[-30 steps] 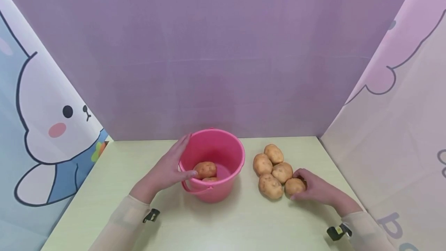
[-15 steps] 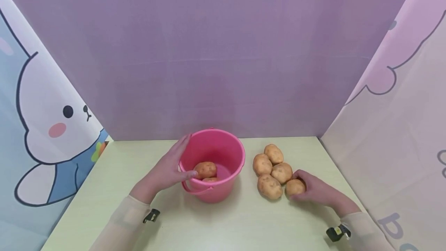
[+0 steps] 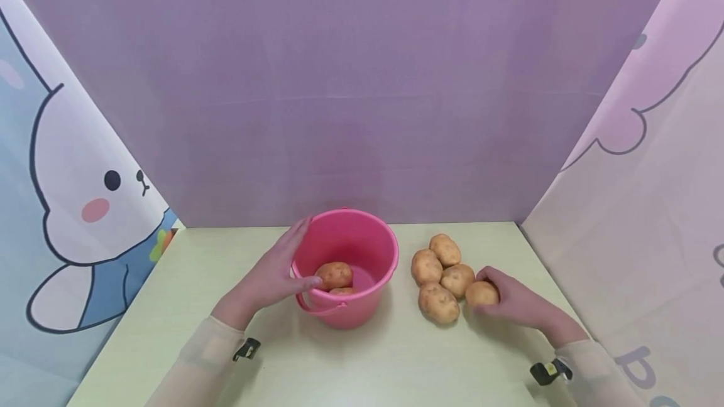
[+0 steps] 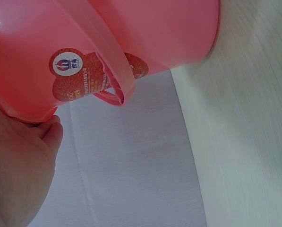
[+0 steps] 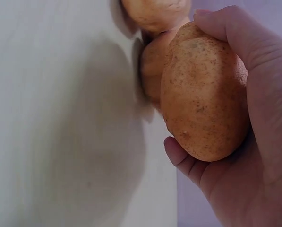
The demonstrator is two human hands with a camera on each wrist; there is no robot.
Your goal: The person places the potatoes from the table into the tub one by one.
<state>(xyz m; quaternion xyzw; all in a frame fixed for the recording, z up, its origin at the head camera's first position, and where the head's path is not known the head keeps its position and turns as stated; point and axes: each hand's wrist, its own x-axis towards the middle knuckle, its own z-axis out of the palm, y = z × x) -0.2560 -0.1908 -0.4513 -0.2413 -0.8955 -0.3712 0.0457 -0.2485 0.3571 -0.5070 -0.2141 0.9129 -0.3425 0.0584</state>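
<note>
A pink bucket (image 3: pixel 362 311) stands upright on the table, its handle hanging down at the front. My left hand (image 3: pixel 273 275) grips the bucket's rim at the left, thumb over the edge; the left wrist view shows that hand (image 4: pixel 20 161) at the rim beside a red label. Inside the bucket lie a potato (image 3: pixel 334 276) and part of another one. On the right, my right hand (image 3: pixel 516 299) holds a potato (image 5: pixel 204 99) between thumb and fingers. In the right wrist view it hangs over its own shadow, slightly off the table.
Several loose potatoes (image 3: pixel 438 303) lie in a cluster between the bucket and my right hand. The pale table (image 3: pixel 362 369) ends at a purple backdrop (image 3: pixel 362 93). Printed cloth walls flank it left and right. A small black device sits on each wrist.
My right hand has raised its potato slightly from the table, beside the cluster. The left hand and the bucket have stayed in place.
</note>
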